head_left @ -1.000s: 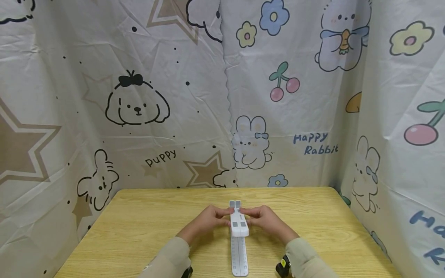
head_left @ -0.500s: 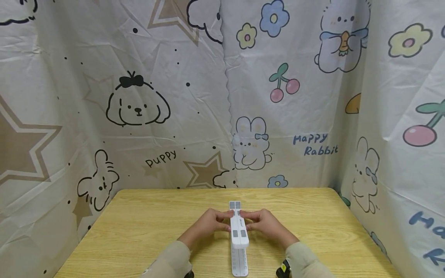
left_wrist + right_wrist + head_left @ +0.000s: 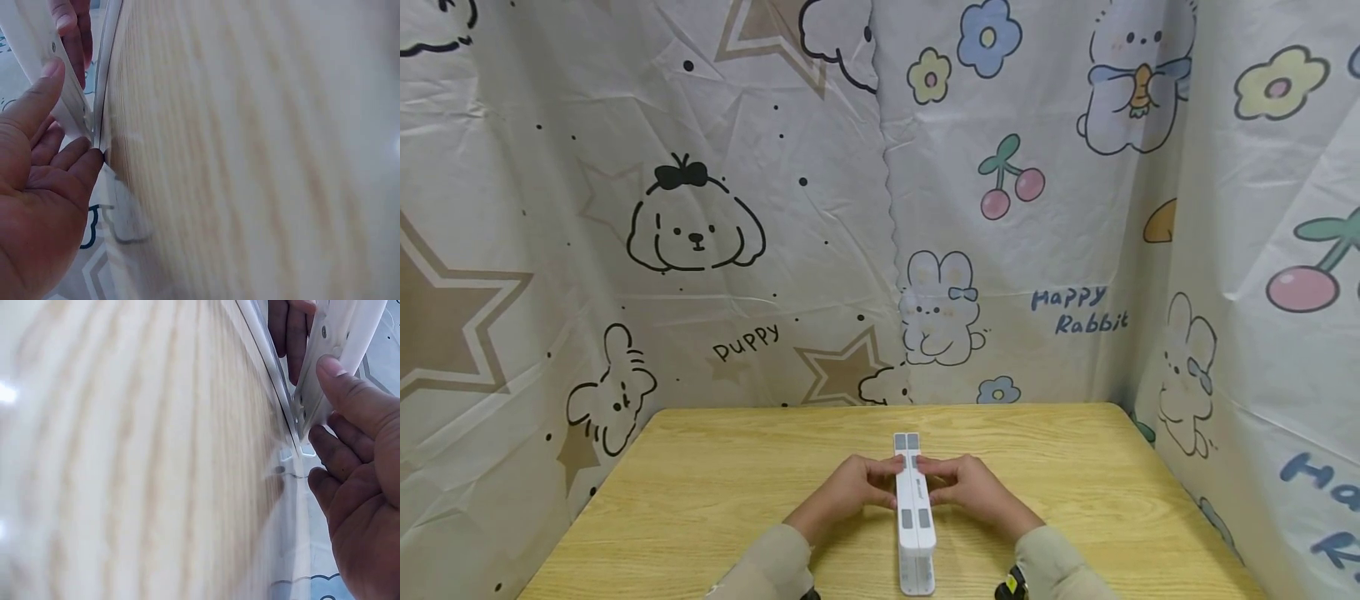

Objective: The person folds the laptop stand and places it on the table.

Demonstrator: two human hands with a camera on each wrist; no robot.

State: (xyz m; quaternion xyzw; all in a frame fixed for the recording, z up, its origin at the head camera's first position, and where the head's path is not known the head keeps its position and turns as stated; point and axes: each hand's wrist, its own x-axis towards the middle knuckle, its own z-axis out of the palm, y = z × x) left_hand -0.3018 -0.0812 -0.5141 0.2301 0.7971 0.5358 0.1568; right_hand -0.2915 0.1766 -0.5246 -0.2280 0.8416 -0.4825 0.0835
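A white folding laptop stand [image 3: 913, 492] with grey pads lies lengthwise at the middle of the table. Its upper arms slope down over the base rails [image 3: 917, 573], and their near end stands a little above the base's near end. From the left side, my left hand [image 3: 848, 490] pinches the stand between thumb and fingers near its far end. Opposite it, my right hand [image 3: 976, 493] does the same. Both wrist views show a thumb against the stand's white side, with the left hand [image 3: 47, 206] and right hand [image 3: 369, 494] close to the tabletop.
The wooden table [image 3: 722, 500] has its far edge against a hanging cloth [image 3: 820, 250] printed with puppies, rabbits and flowers. More cloth hangs along the left and right sides. Dark wrist devices [image 3: 1013, 583] sit under the sleeves.
The near end of the stand's upper arms has come down toward the base and toward me, covering more of the rails. Both hands keep their hold at nearly the same place.
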